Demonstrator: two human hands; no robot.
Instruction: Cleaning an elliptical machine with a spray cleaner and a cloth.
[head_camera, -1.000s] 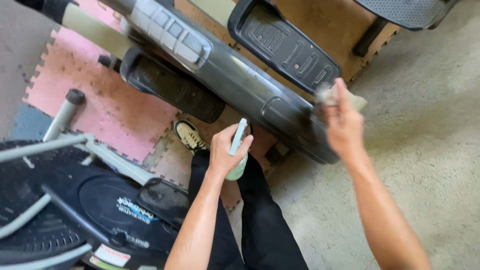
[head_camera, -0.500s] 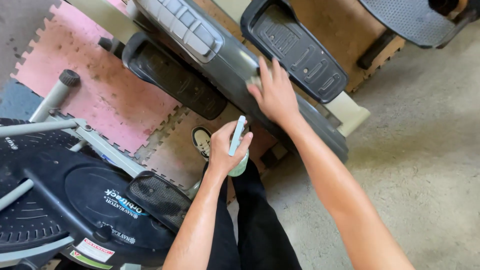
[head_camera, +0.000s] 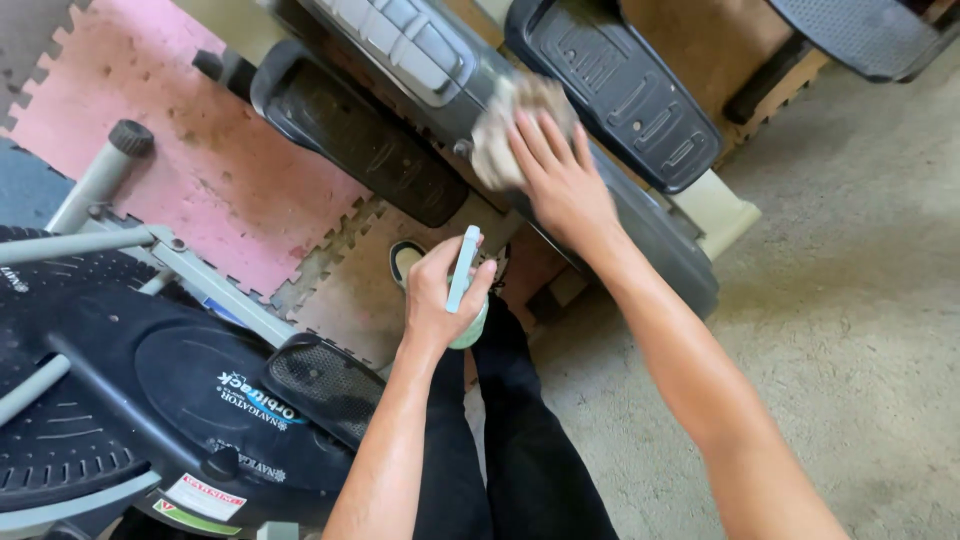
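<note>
the left hand is wrapped around a pale green spray bottle with a light blue top, held upright over the person's black trousers; what is inside the bottle cannot be told. well apart from it, the right hand lies flat with fingers spread, pressing a grey crumpled cloth onto the dark grey body of an exercise machine, between its two black foot pedals. pink foam mats lie beneath.
</note>
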